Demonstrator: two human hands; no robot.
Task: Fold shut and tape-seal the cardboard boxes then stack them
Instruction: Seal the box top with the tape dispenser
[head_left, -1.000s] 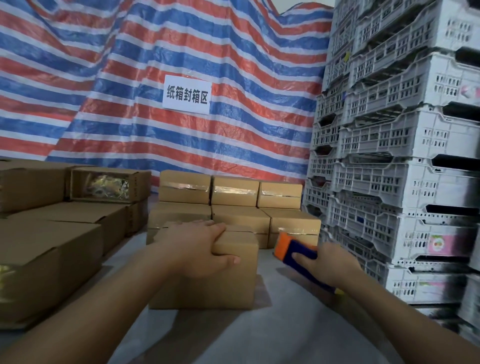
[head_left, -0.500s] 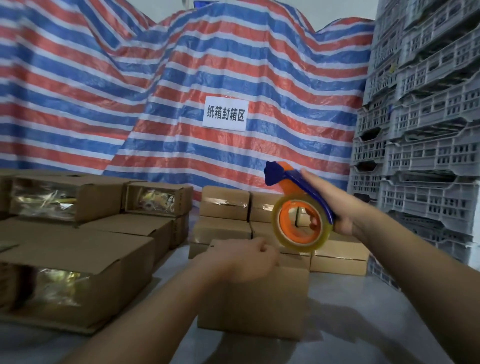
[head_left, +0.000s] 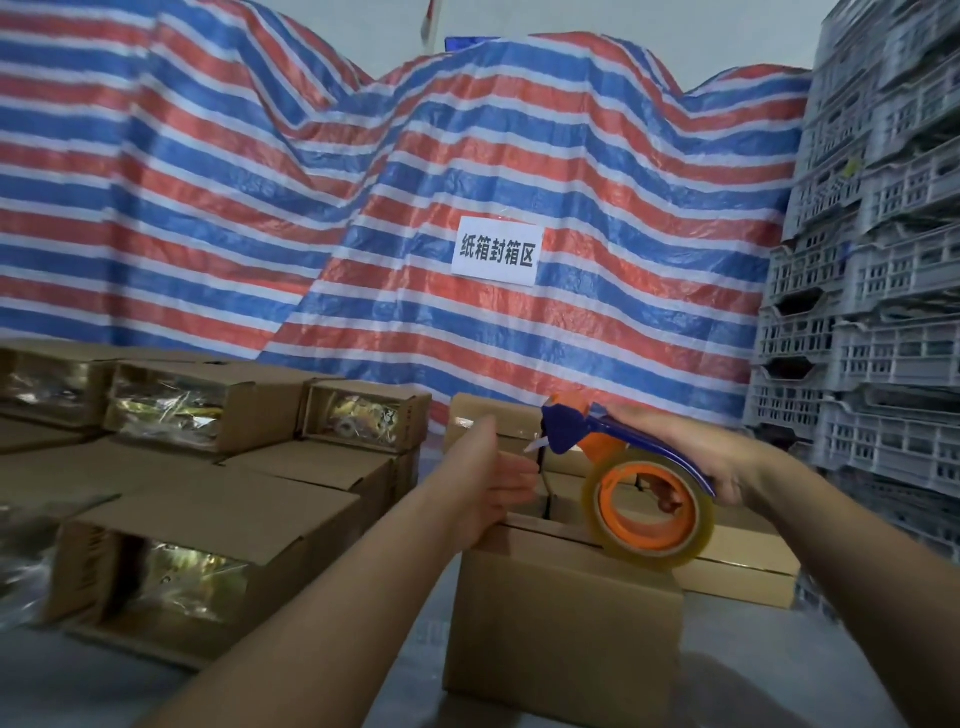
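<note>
Tape dispenser (head_left: 631, 470) dropped onto box (head_left: 566, 623), right hand (head_left: 722, 457) gripping; left hand (head_left: 493, 483) open; open boxes (head_left: 218, 551) left.

Tarp backdrop (head_left: 260, 208): repeating stripes of blue, orange-red and white. Paper sign (head_left: 496, 253): white, black characters. Tape dispenser (head_left: 613, 441): blue frame, orange hub; tape roll (head_left: 652, 512) on it, translucent yellowish-tan. Cardboard box (head_left: 563, 634) in front: plain brown, as are the side boxes (head_left: 218, 514). Crates (head_left: 883, 312) at right: pale grey-white, grid-pattern holes. Floor (head_left: 78, 686): grey.
</note>
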